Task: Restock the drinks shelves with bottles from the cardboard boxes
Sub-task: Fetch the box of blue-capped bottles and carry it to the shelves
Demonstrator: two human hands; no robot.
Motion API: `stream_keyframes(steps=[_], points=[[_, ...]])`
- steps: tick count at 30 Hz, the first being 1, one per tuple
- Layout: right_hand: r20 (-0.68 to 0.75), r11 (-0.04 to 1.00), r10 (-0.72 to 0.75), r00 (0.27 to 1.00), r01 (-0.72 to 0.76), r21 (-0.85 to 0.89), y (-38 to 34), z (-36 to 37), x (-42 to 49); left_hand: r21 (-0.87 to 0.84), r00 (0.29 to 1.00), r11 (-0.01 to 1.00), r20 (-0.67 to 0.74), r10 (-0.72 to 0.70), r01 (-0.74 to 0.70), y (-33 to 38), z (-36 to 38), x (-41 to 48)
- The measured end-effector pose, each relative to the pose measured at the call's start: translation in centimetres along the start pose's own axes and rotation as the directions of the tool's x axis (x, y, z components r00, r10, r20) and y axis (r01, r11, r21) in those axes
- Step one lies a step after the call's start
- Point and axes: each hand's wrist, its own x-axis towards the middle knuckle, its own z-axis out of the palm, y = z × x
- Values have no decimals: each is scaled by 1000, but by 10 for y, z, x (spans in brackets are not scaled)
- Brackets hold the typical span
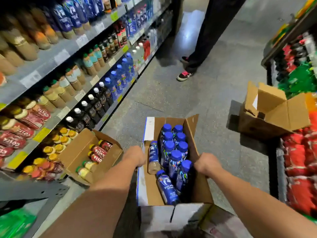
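Both hands are on the open cardboard box. The left hand is curled over its left wall, the right hand clamped on the right wall, and the load sits between them. Inside, blue-capped bottles stand upright in two tight rows against the right wall, with dark blue patterned labels. Beside them on the left, a pale-bottomed bottle lies on its side, and a blue bottle lies tilted at the near end. The drinks shelves run along the left, and a second box of red-labelled bottles sits at their foot.
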Motion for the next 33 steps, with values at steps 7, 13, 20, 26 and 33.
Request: stream_keyframes(steps=[7, 13, 20, 26, 33], points=[[95, 965, -217, 972, 228, -133, -49, -72, 147, -268, 978, 942, 8, -210, 204, 27, -32, 83], [122, 892, -349, 929, 370, -262, -102, -109, 245, -533, 900, 757, 16, -436, 377, 46, -33, 141], [190, 714, -436, 880, 467, -522, -175, -105, 324, -666, 816, 549, 159, -556, 504, 29, -19, 214], [266, 606, -499, 825, 551, -574, -238, -53, 404, -700, 728, 409, 232, -645, 586, -4, 16, 294], [311, 591, -523, 794, 600, -539, -308, 38, 512, -765, 655, 238, 296, -696, 598, -44, 89, 404]])
